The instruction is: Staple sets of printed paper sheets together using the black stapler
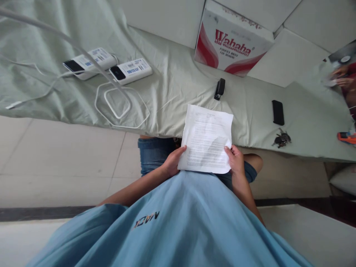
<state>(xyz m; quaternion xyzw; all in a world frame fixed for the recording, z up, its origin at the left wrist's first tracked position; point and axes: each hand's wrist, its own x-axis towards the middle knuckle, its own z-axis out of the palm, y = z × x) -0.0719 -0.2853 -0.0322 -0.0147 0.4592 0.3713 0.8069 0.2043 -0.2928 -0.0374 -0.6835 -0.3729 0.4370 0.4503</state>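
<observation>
A printed white sheet of paper (206, 137) is held upright in front of me, its top edge over the cloth-covered table (172, 81). My left hand (172, 161) grips its lower left edge with the thumb on the front. My right hand (236, 160) grips the lower right edge the same way. A black stapler (219, 89) lies on the cloth just beyond the paper's top edge.
Two white power banks (89, 61) (130, 70) with looped white cables (116, 107) lie at the left. A Wahaha cardboard box (230, 40) stands on the floor behind the table. A black phone (278, 112) and keys (282, 139) lie at the right. Another person's hands (343, 78) show at the far right.
</observation>
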